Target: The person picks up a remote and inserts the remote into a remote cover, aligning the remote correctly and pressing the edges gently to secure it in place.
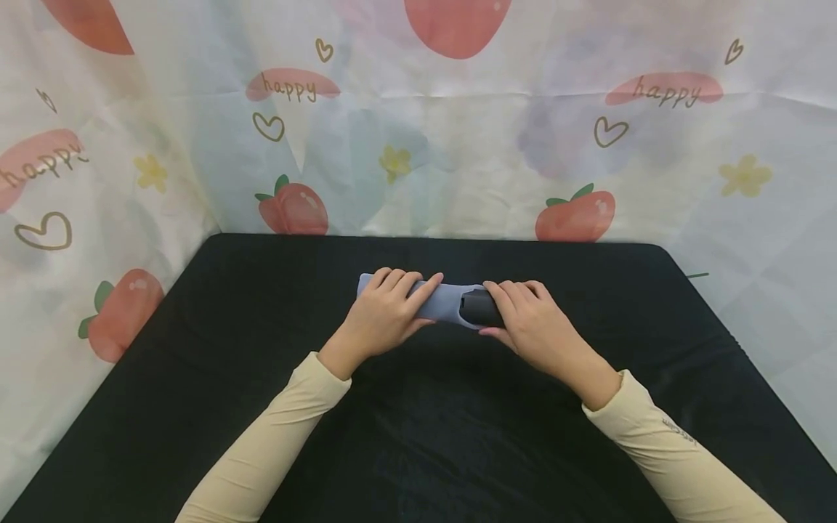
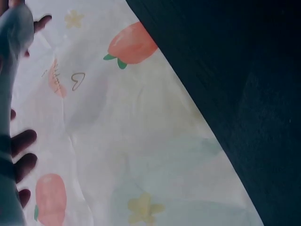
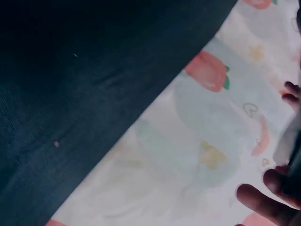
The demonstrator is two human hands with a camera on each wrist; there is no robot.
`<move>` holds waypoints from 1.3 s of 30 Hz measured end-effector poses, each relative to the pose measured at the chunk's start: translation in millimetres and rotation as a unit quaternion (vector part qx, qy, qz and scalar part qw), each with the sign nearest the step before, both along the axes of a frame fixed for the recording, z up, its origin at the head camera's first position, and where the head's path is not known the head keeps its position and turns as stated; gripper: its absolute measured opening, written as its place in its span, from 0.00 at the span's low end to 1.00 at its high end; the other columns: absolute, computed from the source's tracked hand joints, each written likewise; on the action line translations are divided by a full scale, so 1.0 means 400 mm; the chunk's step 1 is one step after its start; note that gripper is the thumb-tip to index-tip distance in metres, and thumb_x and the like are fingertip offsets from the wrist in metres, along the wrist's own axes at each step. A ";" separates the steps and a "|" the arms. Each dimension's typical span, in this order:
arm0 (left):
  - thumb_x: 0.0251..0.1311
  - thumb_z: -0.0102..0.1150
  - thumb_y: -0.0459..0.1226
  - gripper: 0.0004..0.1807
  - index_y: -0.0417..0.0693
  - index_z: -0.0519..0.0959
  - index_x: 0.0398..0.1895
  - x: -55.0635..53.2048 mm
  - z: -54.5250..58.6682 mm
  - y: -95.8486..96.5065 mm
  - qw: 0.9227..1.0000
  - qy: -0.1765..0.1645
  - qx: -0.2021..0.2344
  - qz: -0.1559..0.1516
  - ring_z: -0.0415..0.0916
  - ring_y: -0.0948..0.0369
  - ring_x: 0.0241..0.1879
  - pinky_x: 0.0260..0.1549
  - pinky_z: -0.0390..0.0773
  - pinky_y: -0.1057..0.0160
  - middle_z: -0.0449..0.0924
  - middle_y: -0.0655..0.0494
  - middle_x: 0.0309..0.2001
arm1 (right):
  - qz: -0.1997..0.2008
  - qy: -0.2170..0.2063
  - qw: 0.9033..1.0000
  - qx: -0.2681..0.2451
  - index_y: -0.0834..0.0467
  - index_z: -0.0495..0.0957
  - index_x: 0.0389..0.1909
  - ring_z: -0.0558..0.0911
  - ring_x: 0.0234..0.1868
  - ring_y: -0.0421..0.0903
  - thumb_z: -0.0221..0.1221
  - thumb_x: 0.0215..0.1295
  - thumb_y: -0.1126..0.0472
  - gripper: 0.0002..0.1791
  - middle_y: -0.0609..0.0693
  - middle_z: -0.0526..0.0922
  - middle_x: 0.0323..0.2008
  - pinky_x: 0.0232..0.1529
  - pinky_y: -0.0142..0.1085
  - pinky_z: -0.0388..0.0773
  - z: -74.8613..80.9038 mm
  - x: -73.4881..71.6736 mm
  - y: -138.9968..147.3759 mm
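Observation:
Both hands hold one long object level above the black table. Its left part is a smooth blue-grey body with a flared, cut-out right end. A black rounded part sits in that cut-out and runs under the right hand. My left hand grips the blue-grey body from above, fingers over the far side and thumb on the near side. My right hand grips the black end the same way, its fingertips right at the blue-grey rim. At the left wrist view's edge, the body shows dim, with fingertips beyond it.
Black cloth covers the table, whose far edge lies behind the hands. A white curtain printed with fruit, flowers, hearts and lettering hangs behind and along the sides. Cream sleeves cover both forearms.

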State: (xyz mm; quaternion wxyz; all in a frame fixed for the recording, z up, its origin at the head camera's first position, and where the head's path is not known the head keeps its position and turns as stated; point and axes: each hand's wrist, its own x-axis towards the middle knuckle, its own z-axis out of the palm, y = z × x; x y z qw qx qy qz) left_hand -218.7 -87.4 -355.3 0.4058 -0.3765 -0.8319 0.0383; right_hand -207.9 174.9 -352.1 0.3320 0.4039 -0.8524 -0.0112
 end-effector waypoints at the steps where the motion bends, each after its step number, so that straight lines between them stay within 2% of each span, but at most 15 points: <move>1: 0.53 0.62 0.55 0.32 0.52 0.74 0.59 -0.002 0.002 -0.002 1.000 -0.007 -0.002 -0.008 0.76 0.56 0.42 0.46 0.72 0.58 0.79 0.53 0.42 | -0.002 -0.007 1.000 0.001 0.68 0.69 0.53 0.79 0.36 0.55 0.67 0.49 0.46 0.37 0.60 0.78 0.37 0.44 0.48 0.72 0.001 0.003 0.002; 3: 0.52 0.63 0.54 0.32 0.52 0.73 0.60 -0.004 0.005 -0.006 1.000 -0.022 -0.001 -0.021 0.75 0.56 0.42 0.48 0.71 0.57 0.79 0.53 0.43 | -0.004 -0.015 1.000 0.002 0.68 0.70 0.51 0.79 0.36 0.55 0.66 0.51 0.46 0.35 0.60 0.78 0.36 0.44 0.48 0.72 0.004 0.008 0.005; 5: 0.52 0.63 0.54 0.33 0.52 0.73 0.60 -0.004 0.009 -0.005 0.999 -0.037 0.009 -0.027 0.74 0.56 0.44 0.51 0.69 0.56 0.78 0.53 0.44 | -0.006 -0.017 1.000 -0.005 0.68 0.70 0.49 0.78 0.37 0.56 0.57 0.61 0.43 0.31 0.61 0.78 0.35 0.44 0.49 0.72 0.004 0.012 0.006; 8: 0.48 0.65 0.56 0.34 0.49 0.74 0.56 0.006 0.014 0.012 0.997 -0.050 0.060 -0.021 0.71 0.55 0.47 0.54 0.67 0.54 0.75 0.51 0.45 | -0.013 -0.001 1.000 -0.023 0.69 0.70 0.46 0.78 0.36 0.57 0.37 0.71 0.39 0.34 0.61 0.76 0.33 0.44 0.51 0.72 -0.001 0.015 0.002; 10: 0.46 0.65 0.58 0.31 0.46 0.76 0.47 0.020 0.016 0.033 0.994 -0.039 0.105 -0.007 0.70 0.54 0.45 0.52 0.67 0.54 0.75 0.51 0.42 | -0.020 0.020 0.999 -0.037 0.70 0.70 0.45 0.77 0.34 0.58 0.28 0.72 0.39 0.38 0.62 0.76 0.32 0.44 0.52 0.72 -0.006 0.016 -0.004; 13: 0.47 0.62 0.60 0.27 0.45 0.75 0.32 0.044 0.018 0.068 0.989 -0.010 0.145 0.028 0.70 0.54 0.37 0.43 0.70 0.56 0.75 0.51 0.33 | -0.028 0.053 0.997 -0.055 0.71 0.70 0.44 0.77 0.31 0.58 0.29 0.73 0.41 0.37 0.63 0.75 0.30 0.43 0.54 0.72 -0.016 0.020 -0.019; 15: 0.49 0.61 0.59 0.25 0.46 0.74 0.27 0.055 0.019 0.089 0.987 -0.003 0.151 0.053 0.70 0.55 0.33 0.38 0.69 0.57 0.74 0.53 0.28 | -0.031 0.072 0.995 -0.067 0.72 0.70 0.43 0.76 0.30 0.59 0.32 0.73 0.43 0.34 0.63 0.75 0.29 0.43 0.55 0.71 -0.022 0.022 -0.029; 20: 0.55 0.60 0.51 0.15 0.49 0.76 0.31 0.068 0.025 0.116 0.982 -0.053 0.153 0.100 0.68 0.56 0.33 0.37 0.69 0.58 0.72 0.54 0.28 | -0.043 0.104 0.988 -0.106 0.73 0.70 0.43 0.73 0.28 0.59 0.39 0.71 0.44 0.32 0.63 0.72 0.27 0.41 0.55 0.70 -0.037 0.026 -0.049; 22: 0.56 0.59 0.47 0.11 0.49 0.76 0.32 0.071 0.027 0.124 0.980 -0.059 0.153 0.114 0.68 0.56 0.33 0.38 0.68 0.58 0.72 0.54 0.28 | -0.049 0.109 0.986 -0.118 0.73 0.70 0.43 0.73 0.28 0.60 0.39 0.71 0.44 0.32 0.64 0.72 0.27 0.40 0.56 0.70 -0.040 0.027 -0.054; 24: 0.55 0.57 0.44 0.09 0.49 0.75 0.31 0.076 0.028 0.134 0.978 -0.049 0.150 0.135 0.69 0.56 0.32 0.37 0.69 0.58 0.73 0.54 0.27 | -0.052 0.107 0.985 -0.124 0.73 0.70 0.43 0.73 0.28 0.60 0.38 0.72 0.44 0.32 0.64 0.72 0.27 0.40 0.56 0.69 -0.042 0.028 -0.059; 28: 0.51 0.54 0.39 0.06 0.48 0.74 0.22 0.081 0.032 0.155 0.972 -0.008 0.144 0.187 0.70 0.57 0.28 0.34 0.69 0.59 0.73 0.54 0.23 | -0.054 0.105 0.985 -0.128 0.72 0.71 0.43 0.74 0.29 0.60 0.38 0.71 0.44 0.31 0.64 0.73 0.28 0.39 0.55 0.69 -0.043 0.029 -0.074; 30: 0.49 0.55 0.38 0.06 0.48 0.73 0.19 0.079 0.030 0.162 0.970 0.008 0.140 0.199 0.69 0.57 0.26 0.32 0.68 0.60 0.73 0.54 0.20 | -0.056 0.101 0.985 -0.127 0.72 0.71 0.42 0.74 0.29 0.60 0.39 0.71 0.44 0.31 0.64 0.73 0.28 0.39 0.54 0.69 -0.044 0.029 -0.080; 33: 0.46 0.58 0.36 0.07 0.49 0.74 0.16 0.067 0.019 0.164 0.972 0.017 0.145 0.183 0.67 0.59 0.25 0.31 0.67 0.61 0.73 0.56 0.18 | -0.068 0.083 0.987 -0.116 0.72 0.71 0.43 0.73 0.29 0.59 0.44 0.68 0.46 0.29 0.64 0.73 0.28 0.37 0.53 0.69 -0.043 0.032 -0.084; 36: 0.44 0.59 0.35 0.06 0.49 0.74 0.16 0.057 0.003 0.162 0.977 0.004 0.161 0.137 0.66 0.59 0.24 0.30 0.66 0.62 0.72 0.57 0.18 | -0.082 0.057 0.990 -0.095 0.72 0.72 0.43 0.74 0.30 0.59 0.53 0.60 0.49 0.27 0.63 0.73 0.29 0.36 0.51 0.70 -0.040 0.038 -0.082; 39: 0.43 0.59 0.32 0.06 0.48 0.73 0.16 0.053 -0.011 0.161 0.978 -0.016 0.183 0.096 0.64 0.60 0.23 0.27 0.64 0.64 0.71 0.57 0.18 | -0.088 0.036 0.993 -0.075 0.72 0.72 0.44 0.74 0.30 0.58 0.61 0.54 0.51 0.28 0.63 0.73 0.29 0.34 0.48 0.70 -0.036 0.047 -0.082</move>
